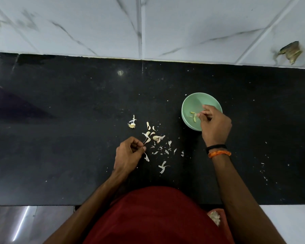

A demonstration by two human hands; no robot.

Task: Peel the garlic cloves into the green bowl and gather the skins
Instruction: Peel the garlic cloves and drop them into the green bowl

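Fingers [203,115] of the right hand [216,125] are curled over the near right side of the round pale green bowl [190,104], their tips bunched together above the bowl's floor; whether anything is pinched between them cannot be told. A few small peeled yellowish garlic cloves [194,117] are seen lying inside the bowl, just beside those fingertips. Two bands are worn on the right wrist, a black one [216,147] and an orange braided one [219,153].

To the left, the left hand [128,154] is held low over the black polished stone counter [69,138], its fingers curled and its thumb and forefinger closed narrowly on a thin strip of white papery garlic skin [146,157], which hangs from the pinch. Just beyond this hand, a loose scatter of white garlic skins and unpeeled cloves [155,138] is spread on the counter, between the hand and the bowl. A dry fibrous garlic root end [132,125] lies apart, to the left of the scatter. White marbled wall tiles [95,23] are seen behind the counter.
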